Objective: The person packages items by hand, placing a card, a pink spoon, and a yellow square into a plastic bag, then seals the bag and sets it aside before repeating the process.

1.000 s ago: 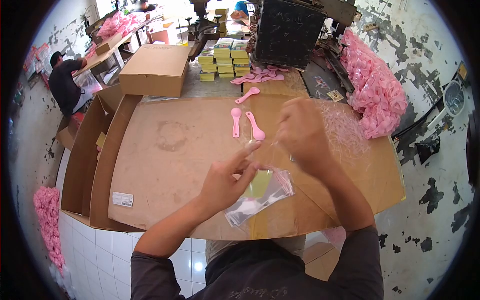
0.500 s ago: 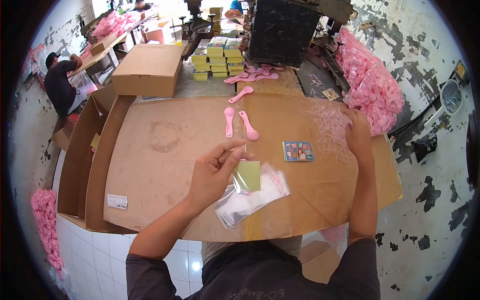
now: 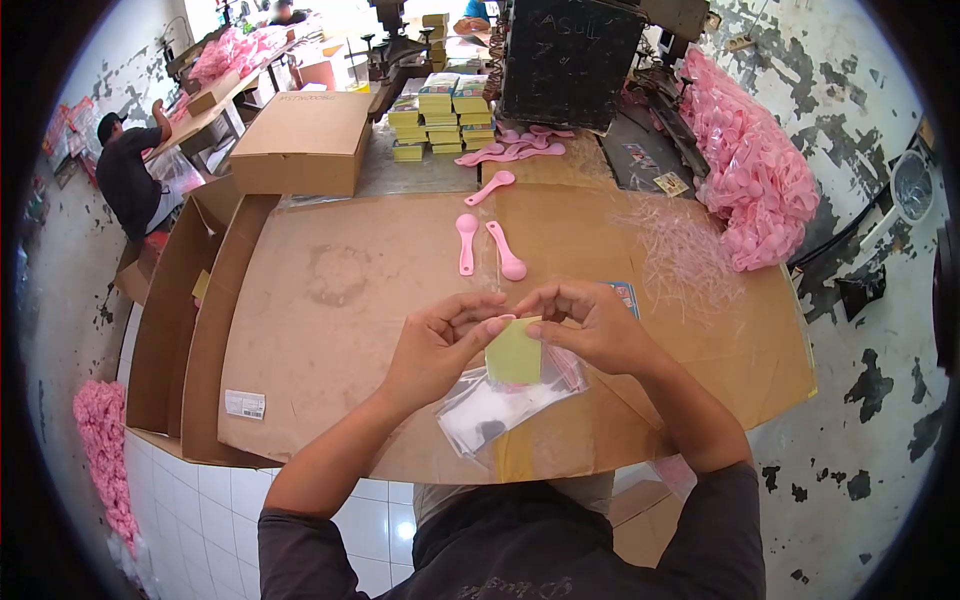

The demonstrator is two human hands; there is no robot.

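Note:
My left hand [image 3: 435,345] pinches the upper left of a small clear plastic bag with a yellow-green card [image 3: 514,352] in it. At the upper right of the same bag, the thumb and fingers of my right hand [image 3: 592,325] are closed; a bit of pink shows between the hands. Beneath lies a stack of clear plastic bags [image 3: 490,415]. Beyond the hands are two pink measuring spoons, one on the left [image 3: 467,243] and one on the right [image 3: 507,252], with a third spoon [image 3: 490,187] farther off. My right hand partly hides a printed blue card [image 3: 625,295].
Thin plastic strips [image 3: 690,255] lie in a heap at right, beside bagged pink spoons [image 3: 755,170]. At the back are a closed carton [image 3: 300,145], stacked cards [image 3: 440,110] and a black box [image 3: 570,65]. An open carton [image 3: 190,330] borders the left; a person [image 3: 130,175] sits beyond.
My right hand has come from the strip heap on the right to the bag's top edge, now covering part of the printed card. My left hand still holds the bag.

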